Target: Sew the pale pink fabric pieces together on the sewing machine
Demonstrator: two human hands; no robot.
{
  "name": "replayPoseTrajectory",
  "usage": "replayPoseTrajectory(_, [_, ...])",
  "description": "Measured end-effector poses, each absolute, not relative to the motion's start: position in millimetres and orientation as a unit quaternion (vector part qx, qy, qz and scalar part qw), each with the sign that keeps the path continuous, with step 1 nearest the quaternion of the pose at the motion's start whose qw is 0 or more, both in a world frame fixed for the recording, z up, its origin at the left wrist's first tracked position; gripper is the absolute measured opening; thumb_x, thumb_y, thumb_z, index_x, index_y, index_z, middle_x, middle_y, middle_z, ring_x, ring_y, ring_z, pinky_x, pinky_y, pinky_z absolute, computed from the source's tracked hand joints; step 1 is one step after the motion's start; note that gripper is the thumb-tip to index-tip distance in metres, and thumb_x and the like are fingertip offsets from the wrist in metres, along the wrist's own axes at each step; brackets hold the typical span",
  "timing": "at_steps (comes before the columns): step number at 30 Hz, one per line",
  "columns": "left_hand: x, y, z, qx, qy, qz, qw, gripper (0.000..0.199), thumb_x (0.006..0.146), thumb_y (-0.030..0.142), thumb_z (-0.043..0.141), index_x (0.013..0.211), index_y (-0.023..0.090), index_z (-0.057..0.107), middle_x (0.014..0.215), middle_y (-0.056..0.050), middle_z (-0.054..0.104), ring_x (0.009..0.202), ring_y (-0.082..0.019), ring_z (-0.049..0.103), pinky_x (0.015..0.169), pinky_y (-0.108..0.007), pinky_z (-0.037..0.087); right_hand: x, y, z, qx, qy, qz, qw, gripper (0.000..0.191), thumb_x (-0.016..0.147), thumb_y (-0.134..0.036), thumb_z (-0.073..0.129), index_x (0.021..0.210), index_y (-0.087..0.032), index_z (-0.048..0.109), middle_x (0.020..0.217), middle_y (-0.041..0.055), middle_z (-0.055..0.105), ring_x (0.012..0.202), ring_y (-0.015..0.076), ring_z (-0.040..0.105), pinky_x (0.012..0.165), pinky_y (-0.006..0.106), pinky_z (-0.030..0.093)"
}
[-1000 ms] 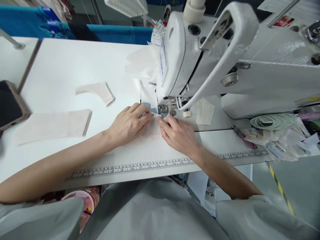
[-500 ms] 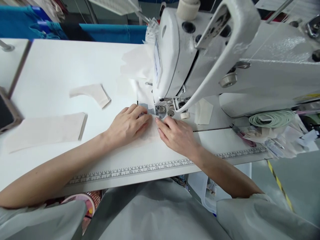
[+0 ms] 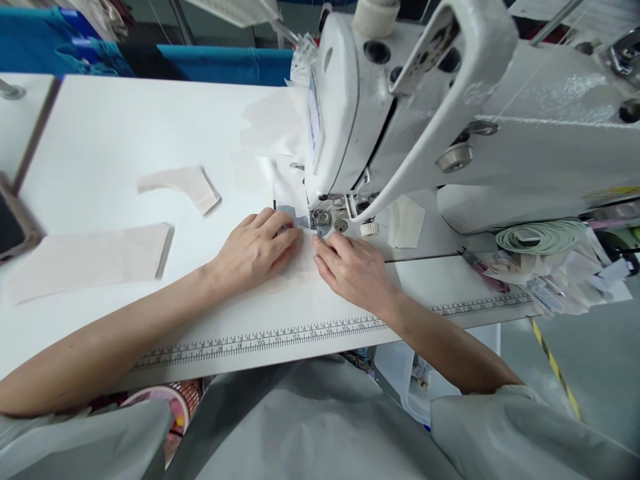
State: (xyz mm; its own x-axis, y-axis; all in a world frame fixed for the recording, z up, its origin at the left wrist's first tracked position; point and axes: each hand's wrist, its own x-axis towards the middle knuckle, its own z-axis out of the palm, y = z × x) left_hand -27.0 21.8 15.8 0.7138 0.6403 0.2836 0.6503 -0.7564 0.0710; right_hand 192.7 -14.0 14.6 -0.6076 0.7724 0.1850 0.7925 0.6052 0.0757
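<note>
Fabric piece [image 3: 301, 265] at the presser foot [image 3: 323, 218], looks partway through

Left hand [image 3: 254, 250]: fingers bent, close together, over the cloth just left of the foot. Right hand [image 3: 357, 270]: fingers curled, tips at the cloth edge right in front of the foot. Can't tell if either one pinches or only presses.

Fabric piece is pale, lies on the tabletop [image 3: 175, 133] near mid-width, toward the near edge, partly hidden by fingers. Stitches too small to read, so finished length unclear; judging by cloth at the foot and both hands on it, this piece isn't done.

Further out: small pale piece [image 3: 406, 222] right of the foot; pale cloth [image 3: 275, 123] behind the hands, beside the sewing machine [image 3: 340, 100], can't tell if worked or not. Curved piece [image 3: 183, 183] and long piece [image 3: 95, 260] lie apart to the left, flat, not in hand; probably waiting, can't confirm. Ruler strip [image 3: 280, 339] along near edge. Right end, near corner: green coil [image 3: 540, 237], snips [image 3: 485, 270], scraps [image 3: 575, 273]; snips not in use.
</note>
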Motion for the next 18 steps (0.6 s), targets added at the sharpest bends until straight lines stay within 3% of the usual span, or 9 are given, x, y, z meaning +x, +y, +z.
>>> replayPoseTrajectory(11, [-32, 16, 31, -0.927, -0.346, -0.142, -0.005, 0.03, 0.097, 0.026, 0.043, 0.118, 0.014, 0.061, 0.116, -0.016, 0.062, 0.1, -0.029, 0.058, 0.076, -0.041, 0.052, 199, -8, 14, -0.44, -0.893, -0.009, 0.093, 0.04, 0.099, -0.02, 0.036, 0.129, -0.014, 0.062, 0.091, 0.0051, 0.066, 0.071, 0.0135, 0.055, 0.059, 0.03, 0.037])
replayPoseTrajectory(18, [-70, -33, 41, -0.925, -0.338, -0.172, -0.022, 0.021, 0.095, 0.019, 0.052, 0.114, 0.015, 0.059, 0.105, -0.011, 0.066, 0.092, -0.024, 0.062, 0.075, -0.037, 0.053, 202, -7, 15, -0.432, -0.898, 0.0, 0.083, 0.042, 0.095, -0.015, 0.037, 0.13, -0.012, 0.06, 0.095, 0.0067, 0.065, 0.072, 0.0144, 0.054, 0.058, 0.031, 0.035])
